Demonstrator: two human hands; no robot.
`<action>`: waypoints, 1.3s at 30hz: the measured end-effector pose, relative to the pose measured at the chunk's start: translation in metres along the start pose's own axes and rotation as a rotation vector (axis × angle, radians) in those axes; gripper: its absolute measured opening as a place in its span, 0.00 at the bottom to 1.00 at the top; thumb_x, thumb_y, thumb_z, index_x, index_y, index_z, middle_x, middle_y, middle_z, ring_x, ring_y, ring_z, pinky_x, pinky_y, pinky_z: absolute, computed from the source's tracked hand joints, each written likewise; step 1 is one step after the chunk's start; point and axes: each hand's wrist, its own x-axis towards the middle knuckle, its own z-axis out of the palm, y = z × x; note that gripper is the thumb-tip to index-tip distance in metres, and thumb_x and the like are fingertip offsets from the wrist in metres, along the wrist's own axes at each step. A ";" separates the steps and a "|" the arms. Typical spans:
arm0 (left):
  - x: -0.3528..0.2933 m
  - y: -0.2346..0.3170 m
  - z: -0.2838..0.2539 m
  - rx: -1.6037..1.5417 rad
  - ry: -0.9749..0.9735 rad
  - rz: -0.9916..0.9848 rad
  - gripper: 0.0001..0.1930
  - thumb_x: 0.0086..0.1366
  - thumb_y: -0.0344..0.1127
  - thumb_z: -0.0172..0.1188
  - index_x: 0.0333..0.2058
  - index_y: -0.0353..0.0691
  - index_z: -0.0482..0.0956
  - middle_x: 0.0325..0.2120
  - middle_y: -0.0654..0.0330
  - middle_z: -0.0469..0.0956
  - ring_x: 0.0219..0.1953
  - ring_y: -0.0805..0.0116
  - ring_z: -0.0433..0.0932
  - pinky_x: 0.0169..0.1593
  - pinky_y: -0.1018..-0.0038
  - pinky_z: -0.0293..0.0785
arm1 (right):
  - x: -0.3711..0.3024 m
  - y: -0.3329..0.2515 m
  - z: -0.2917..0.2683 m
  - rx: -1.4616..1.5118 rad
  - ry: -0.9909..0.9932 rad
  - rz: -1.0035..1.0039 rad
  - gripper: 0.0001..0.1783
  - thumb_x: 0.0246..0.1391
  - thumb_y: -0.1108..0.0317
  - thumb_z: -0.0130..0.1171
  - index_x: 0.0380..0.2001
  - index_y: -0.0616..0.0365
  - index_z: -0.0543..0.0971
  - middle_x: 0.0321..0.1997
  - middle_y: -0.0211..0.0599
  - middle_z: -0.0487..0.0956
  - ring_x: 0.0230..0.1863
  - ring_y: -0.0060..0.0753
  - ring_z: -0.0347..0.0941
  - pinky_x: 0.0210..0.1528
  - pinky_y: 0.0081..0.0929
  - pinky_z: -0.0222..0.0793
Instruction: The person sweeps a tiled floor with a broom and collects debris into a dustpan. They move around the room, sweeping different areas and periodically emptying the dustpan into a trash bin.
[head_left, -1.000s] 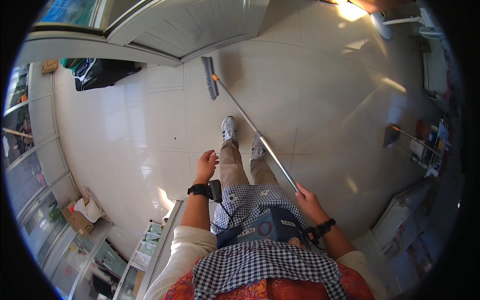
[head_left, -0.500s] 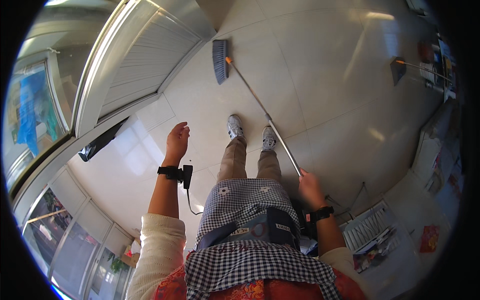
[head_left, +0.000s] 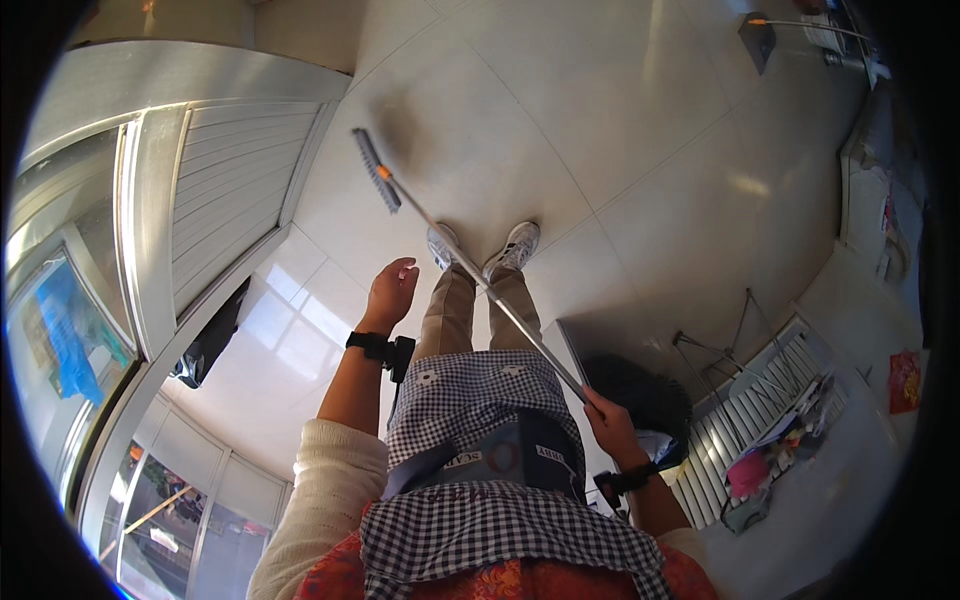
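Note:
My right hand (head_left: 611, 425) is wrapped round the upper end of a broom's (head_left: 520, 323) long metal handle. The handle slants up and left across my shins to an orange joint and a grey bristled head (head_left: 373, 168). That head seems raised off the floor, with a dark shadow beside it. Left of the handle, my left hand (head_left: 392, 296) hangs in the air with its fingers loosely bent and nothing in them. Both wrists wear black straps with small devices.
A panelled metal door (head_left: 240, 185) stands at the left, with a black bag (head_left: 212, 335) by its lower edge. A dustpan (head_left: 758, 43) lies far right. Nearer on the right are a slatted white rack (head_left: 715, 455) and a dark rounded object (head_left: 640, 395).
The broom head has come nearer and left, turning and seemingly lifting off the floor. My view has turned, and my feet have shifted. My left hand stays empty.

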 end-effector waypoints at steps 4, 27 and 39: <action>-0.007 -0.005 0.012 0.076 -0.030 -0.065 0.16 0.60 0.41 0.54 0.43 0.39 0.76 0.34 0.49 0.78 0.39 0.57 0.77 0.44 0.67 0.72 | 0.061 0.012 -0.019 -0.214 -0.004 -0.035 0.17 0.53 0.68 0.53 0.48 0.53 0.74 0.31 0.51 0.77 0.32 0.51 0.73 0.35 0.29 0.69; 0.003 0.097 0.053 0.197 -0.001 -0.052 0.16 0.60 0.42 0.52 0.44 0.40 0.75 0.38 0.50 0.78 0.42 0.56 0.76 0.46 0.67 0.71 | 0.021 0.097 -0.167 -0.223 0.011 0.148 0.17 0.52 0.62 0.54 0.46 0.49 0.76 0.37 0.48 0.77 0.40 0.51 0.73 0.39 0.35 0.70; 0.076 0.206 -0.042 0.778 0.600 0.201 0.29 0.50 0.38 0.64 0.51 0.38 0.65 0.47 0.51 0.68 0.49 0.50 0.67 0.50 0.58 0.64 | 0.026 0.074 -0.262 -0.078 0.200 0.244 0.19 0.56 0.68 0.49 0.50 0.61 0.71 0.23 0.35 0.73 0.23 0.27 0.68 0.27 0.25 0.64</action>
